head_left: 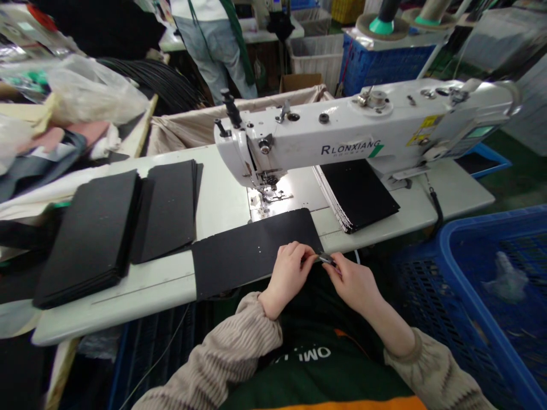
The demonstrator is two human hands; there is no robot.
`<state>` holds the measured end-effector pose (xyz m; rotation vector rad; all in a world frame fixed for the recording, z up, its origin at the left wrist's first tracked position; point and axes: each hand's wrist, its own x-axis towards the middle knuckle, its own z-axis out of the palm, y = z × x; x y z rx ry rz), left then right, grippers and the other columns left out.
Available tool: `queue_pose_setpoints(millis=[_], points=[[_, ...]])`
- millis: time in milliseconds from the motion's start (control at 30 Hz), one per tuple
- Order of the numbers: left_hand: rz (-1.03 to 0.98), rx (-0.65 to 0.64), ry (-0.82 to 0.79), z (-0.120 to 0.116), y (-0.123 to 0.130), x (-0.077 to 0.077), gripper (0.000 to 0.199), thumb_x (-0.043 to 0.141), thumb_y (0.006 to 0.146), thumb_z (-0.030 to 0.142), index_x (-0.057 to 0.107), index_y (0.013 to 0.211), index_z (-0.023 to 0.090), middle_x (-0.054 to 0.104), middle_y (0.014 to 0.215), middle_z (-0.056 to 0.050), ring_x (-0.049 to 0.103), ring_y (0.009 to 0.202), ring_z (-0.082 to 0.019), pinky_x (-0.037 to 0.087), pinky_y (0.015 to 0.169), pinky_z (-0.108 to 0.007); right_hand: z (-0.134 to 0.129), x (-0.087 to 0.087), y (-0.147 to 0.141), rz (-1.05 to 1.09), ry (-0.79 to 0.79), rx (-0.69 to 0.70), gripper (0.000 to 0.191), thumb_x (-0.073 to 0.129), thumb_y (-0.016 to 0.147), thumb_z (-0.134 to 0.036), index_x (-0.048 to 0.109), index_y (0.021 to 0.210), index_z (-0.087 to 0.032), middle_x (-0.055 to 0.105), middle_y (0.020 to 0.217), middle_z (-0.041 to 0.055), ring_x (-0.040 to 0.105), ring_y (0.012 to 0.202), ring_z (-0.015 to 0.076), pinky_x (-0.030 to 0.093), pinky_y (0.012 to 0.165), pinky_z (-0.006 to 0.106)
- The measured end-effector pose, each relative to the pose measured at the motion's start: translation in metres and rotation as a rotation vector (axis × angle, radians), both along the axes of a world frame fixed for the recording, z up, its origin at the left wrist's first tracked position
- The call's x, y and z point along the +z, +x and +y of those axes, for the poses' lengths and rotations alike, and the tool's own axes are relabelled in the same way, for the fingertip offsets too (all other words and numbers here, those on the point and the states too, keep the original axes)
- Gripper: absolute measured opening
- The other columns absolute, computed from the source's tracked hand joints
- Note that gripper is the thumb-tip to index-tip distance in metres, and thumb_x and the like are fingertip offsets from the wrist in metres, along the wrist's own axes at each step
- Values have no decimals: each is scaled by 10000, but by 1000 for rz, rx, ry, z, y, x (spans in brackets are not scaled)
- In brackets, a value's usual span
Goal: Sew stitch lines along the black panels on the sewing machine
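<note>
A black panel [248, 247] lies at the front edge of the sewing table, just before the needle area of a white sewing machine [307, 136]. My left hand [293, 267] is closed in a pinch at the panel's right front corner. Beside it, my right hand [348, 279] is closed on a small dark metal tool [327, 259], whose tip meets that corner near my left fingertips. Whatever lies between my left fingers is too small to make out.
Two stacks of black panels, a thick one [96, 228] and a thinner one [166, 210], lie at left. Another stack [356, 191] sits under the machine arm. A blue basket [464, 285] stands at right. Behind the table, a person [213, 45] stands.
</note>
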<state>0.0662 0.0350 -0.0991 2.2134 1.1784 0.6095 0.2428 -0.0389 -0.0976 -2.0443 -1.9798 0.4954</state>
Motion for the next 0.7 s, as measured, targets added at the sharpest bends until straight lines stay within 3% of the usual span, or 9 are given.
queue_pose_setpoints(millis=[167, 233, 300, 400, 433, 500, 567, 633, 700], points=[[3, -29, 15, -3, 4, -3, 97, 580, 955, 247, 609, 879, 195, 628, 868, -13, 564, 869, -189, 401, 868, -370, 7, -6, -5, -67, 7, -10, 276, 369, 1018, -379, 555, 901, -213, 684, 725, 8, 647, 633, 167, 251, 522, 280], [-20, -52, 3, -3, -1, 1, 118, 556, 968, 261, 612, 890, 192, 632, 887, -25, 569, 877, -190, 416, 877, -372, 8, -6, -3, -88, 9, -10, 293, 350, 1022, -367, 561, 883, -217, 675, 697, 5, 644, 622, 168, 251, 518, 281], [-59, -166, -31, -1, -16, 11, 156, 528, 983, 291, 628, 912, 195, 642, 921, -39, 582, 897, -188, 440, 884, -360, 8, -6, 1, -84, 22, -39, 310, 335, 1024, -376, 566, 886, -222, 661, 679, -1, 637, 607, 169, 277, 516, 276], [-66, -390, -40, 2, -63, 26, 214, 586, 946, 395, 656, 1052, 223, 659, 1072, -63, 590, 1044, -208, 448, 973, -360, 10, -6, 6, -4, 90, -76, 296, 397, 997, -448, 578, 985, -214, 680, 790, 20, 661, 696, 181, 380, 547, 261], [-34, -397, -20, 3, -84, 28, 334, 644, 900, 444, 636, 1160, 235, 639, 1180, -77, 562, 1144, -234, 426, 1032, -386, 11, -6, 6, 28, 116, -60, 305, 445, 974, -472, 580, 1054, -210, 692, 886, 39, 671, 750, 185, 421, 568, 259], [87, -288, 32, 1, -128, 27, 597, 692, 856, 462, 506, 1386, 262, 498, 1434, -99, 408, 1359, -299, 310, 1150, -485, 16, -7, 5, 56, 155, 19, 370, 520, 936, -463, 563, 1213, -221, 670, 1139, 78, 682, 850, 189, 487, 612, 263], [192, -151, 52, -3, -172, 24, 566, 595, 935, 362, 416, 1467, 292, 384, 1541, -73, 281, 1451, -313, 190, 1191, -570, 22, -8, 4, 57, 182, 125, 370, 513, 942, -372, 554, 1292, -263, 602, 1324, 78, 685, 922, 191, 529, 673, 280], [191, -67, 9, -12, -211, 25, 424, 464, 991, 264, 495, 1413, 301, 475, 1485, -44, 369, 1416, -277, 206, 1190, -565, 30, -6, 1, 109, 211, 234, 331, 468, 952, -272, 594, 1258, -276, 607, 1341, 53, 673, 1003, 197, 543, 777, 303], [98, 45, -80, -22, -241, 39, 325, 450, 998, 277, 625, 1271, 273, 637, 1305, -38, 558, 1255, -239, 368, 1130, -473, 38, 0, -3, 229, 228, 305, 276, 468, 949, -249, 639, 1165, -251, 686, 1195, 43, 667, 1020, 199, 533, 844, 309]])
